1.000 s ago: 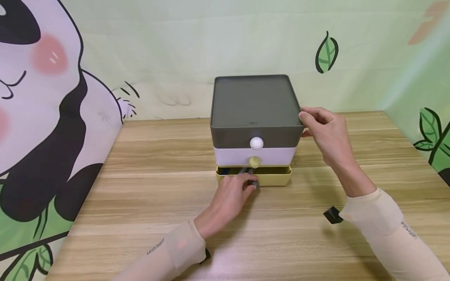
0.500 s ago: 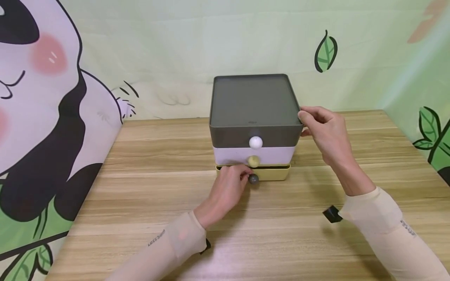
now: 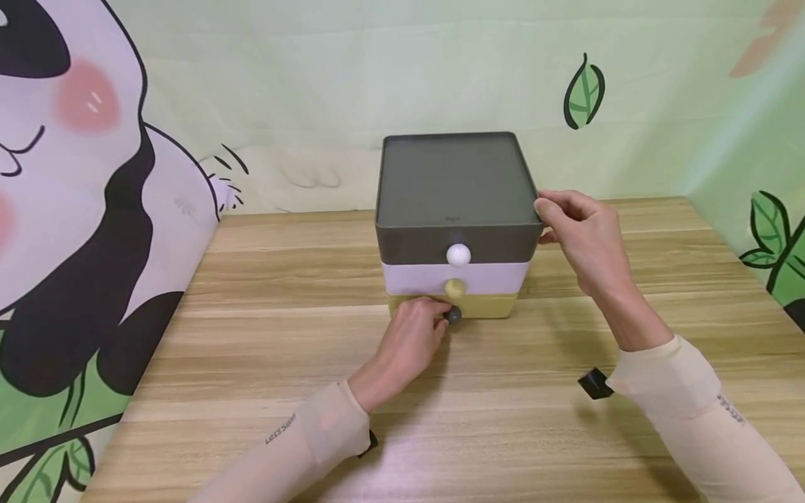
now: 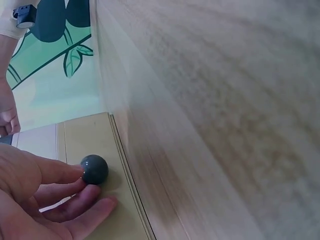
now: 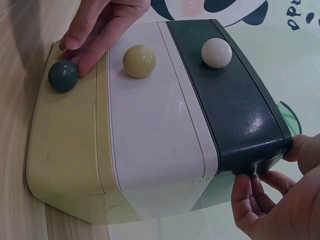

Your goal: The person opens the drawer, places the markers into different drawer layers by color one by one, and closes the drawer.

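Note:
A stacked desktop drawer unit (image 3: 459, 175) has a dark grey top tier, a white middle tier and a yellow bottom drawer (image 3: 487, 307). The yellow drawer sits flush, with a round dark grey knob (image 4: 94, 170) on its front. My left hand (image 3: 414, 335) has extended fingertips touching that knob and the yellow front beside it. My right hand (image 3: 588, 237) grips the grey tier's right edge, thumb on the upper rim and fingers against the side, as the right wrist view shows. The white tier bears a yellow knob (image 5: 139, 61); the grey one bears a white knob (image 5: 216, 53).
The unit stands on a wood-grain table (image 3: 283, 279) near its back edge. Behind is a pale green backdrop (image 3: 314, 91) with a printed panda and leaves. A small black block (image 3: 595, 383) shows at the right sleeve's cuff.
The yellow drawer, with pens or similar items showing inside earlier, has slid in until flush. My left hand went from pinching its knob to touching beside it. My right hand stayed put.

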`<action>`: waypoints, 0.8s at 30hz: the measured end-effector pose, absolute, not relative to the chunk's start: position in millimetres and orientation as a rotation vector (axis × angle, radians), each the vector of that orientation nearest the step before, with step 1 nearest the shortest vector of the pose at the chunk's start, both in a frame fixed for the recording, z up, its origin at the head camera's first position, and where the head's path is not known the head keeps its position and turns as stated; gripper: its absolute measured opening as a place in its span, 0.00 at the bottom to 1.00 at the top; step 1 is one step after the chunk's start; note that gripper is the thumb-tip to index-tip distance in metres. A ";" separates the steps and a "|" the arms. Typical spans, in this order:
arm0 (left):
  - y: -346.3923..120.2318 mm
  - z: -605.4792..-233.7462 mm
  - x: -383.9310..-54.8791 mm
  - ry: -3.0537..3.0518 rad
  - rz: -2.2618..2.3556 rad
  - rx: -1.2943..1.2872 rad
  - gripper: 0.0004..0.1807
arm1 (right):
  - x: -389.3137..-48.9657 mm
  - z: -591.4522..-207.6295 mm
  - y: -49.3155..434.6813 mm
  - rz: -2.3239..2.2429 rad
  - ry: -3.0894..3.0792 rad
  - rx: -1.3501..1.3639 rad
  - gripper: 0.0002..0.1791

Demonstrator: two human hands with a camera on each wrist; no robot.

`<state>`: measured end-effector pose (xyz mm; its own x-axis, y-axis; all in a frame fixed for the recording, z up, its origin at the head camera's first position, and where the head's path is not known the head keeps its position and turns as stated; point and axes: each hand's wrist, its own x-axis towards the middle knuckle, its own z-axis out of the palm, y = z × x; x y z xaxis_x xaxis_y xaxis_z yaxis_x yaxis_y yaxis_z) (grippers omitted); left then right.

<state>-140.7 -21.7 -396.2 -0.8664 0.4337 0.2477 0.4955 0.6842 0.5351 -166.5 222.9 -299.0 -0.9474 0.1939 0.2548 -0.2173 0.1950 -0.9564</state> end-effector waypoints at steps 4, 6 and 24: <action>-21.1 -395.0 -139.9 -2.802 -0.917 -0.771 0.13 | -166.1 -298.2 222.5 1.818 -2.149 0.024 0.20; -20.6 -394.1 -139.1 -2.821 -0.917 -0.757 0.13 | -165.9 -298.1 222.3 1.811 -2.157 0.021 0.20; -21.4 -389.9 -130.4 -2.959 -0.835 -0.770 0.24 | -165.9 -297.8 222.2 1.819 -2.178 -0.002 0.21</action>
